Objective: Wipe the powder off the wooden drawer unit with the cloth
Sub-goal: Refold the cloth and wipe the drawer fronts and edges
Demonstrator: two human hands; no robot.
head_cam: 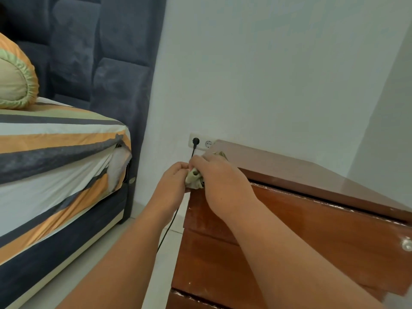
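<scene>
Both hands meet at the near left corner of the wooden drawer unit point(312, 230), which stands against the white wall point(267, 74) beside the bed point(55, 163). The right hand point(220, 181) presses a pale green cloth point(194, 178) onto that corner, fingers closed over it. The left hand point(171, 186) pinches the cloth's hanging edge. White powder specks point(330, 205) line the top drawer's upper edge. A black cord point(169, 228) runs down from the wall socket point(199, 142).
</scene>
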